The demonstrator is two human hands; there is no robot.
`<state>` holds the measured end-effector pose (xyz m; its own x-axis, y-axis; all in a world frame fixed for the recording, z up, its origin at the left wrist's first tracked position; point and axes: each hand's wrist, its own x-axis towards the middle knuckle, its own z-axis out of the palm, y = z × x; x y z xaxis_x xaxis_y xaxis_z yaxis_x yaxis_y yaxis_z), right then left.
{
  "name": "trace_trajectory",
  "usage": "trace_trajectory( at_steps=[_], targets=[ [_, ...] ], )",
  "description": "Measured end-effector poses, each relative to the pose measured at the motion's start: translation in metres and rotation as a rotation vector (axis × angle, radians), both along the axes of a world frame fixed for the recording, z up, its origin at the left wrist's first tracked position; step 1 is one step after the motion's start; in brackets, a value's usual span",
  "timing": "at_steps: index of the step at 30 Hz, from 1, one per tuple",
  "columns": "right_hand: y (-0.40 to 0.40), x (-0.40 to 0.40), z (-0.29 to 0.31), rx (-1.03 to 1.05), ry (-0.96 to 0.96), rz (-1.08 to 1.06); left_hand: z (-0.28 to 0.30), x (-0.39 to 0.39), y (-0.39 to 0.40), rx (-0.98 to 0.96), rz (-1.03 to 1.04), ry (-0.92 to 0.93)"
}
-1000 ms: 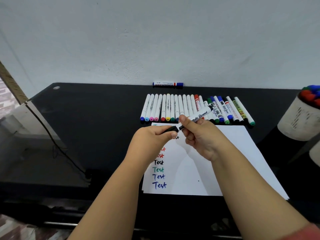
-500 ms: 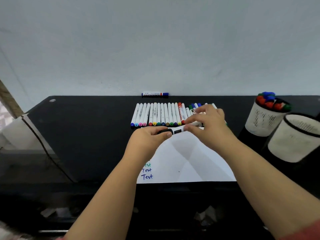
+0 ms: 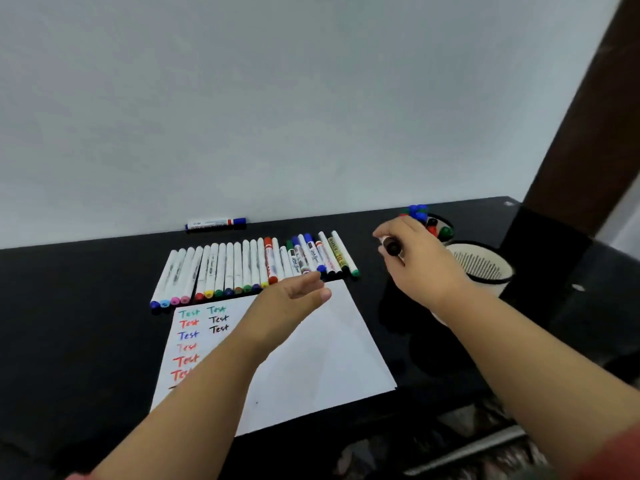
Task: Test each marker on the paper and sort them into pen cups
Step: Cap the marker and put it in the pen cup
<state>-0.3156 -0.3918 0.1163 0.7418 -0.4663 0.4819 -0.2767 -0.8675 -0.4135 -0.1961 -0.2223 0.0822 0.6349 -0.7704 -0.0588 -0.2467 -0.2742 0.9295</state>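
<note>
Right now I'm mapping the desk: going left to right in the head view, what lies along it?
Row of white-barrelled markers → right hand gripping a black-capped marker → white slotted pen cup; a marker-filled cup stands behind the hand.

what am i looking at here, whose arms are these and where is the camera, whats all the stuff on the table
There is no machine here: these are a person's two bare arms, seen from one wide-angle camera worn on the head, looking forward and down. On the black table lies a white paper with the word "Test" written in several colours. Behind it is a row of markers, and one more blue-capped marker lies alone by the wall. At the right stand two pen cups: the far cup holds capped markers, the near cup shows none from here. The right hand grips a black-capped marker near the cups. The left hand hovers open over the paper.
</note>
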Motion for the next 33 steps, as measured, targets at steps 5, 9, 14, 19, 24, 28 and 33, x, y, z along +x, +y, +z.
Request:
trace_trajectory(
  at_steps=[5,9,14,19,24,28,33],
  targets=[
    [-0.052,-0.019,0.013,0.036,-0.103,-0.108,-0.023,0.011,-0.057,0.132,-0.081,-0.098],
    [-0.086,-0.027,0.018,0.091,-0.044,-0.19,-0.042,0.015,-0.087,0.281,-0.073,-0.243],
    [-0.109,-0.023,0.016,0.201,0.048,-0.277,-0.061,0.021,-0.096,0.389,-0.129,-0.396],
    [-0.124,-0.016,0.011,0.234,0.113,-0.3,-0.072,0.022,-0.1,0.476,-0.157,-0.538],
    [-0.132,-0.008,0.011,0.304,0.153,-0.332,-0.077,0.023,-0.1,0.506,-0.169,-0.614],
    [-0.137,-0.005,0.009,0.251,0.164,-0.319,-0.079,0.024,-0.102,0.515,-0.174,-0.63],
    [-0.139,-0.007,0.01,0.25,0.126,-0.31,-0.08,0.024,-0.102,0.528,-0.182,-0.641]
  ],
)
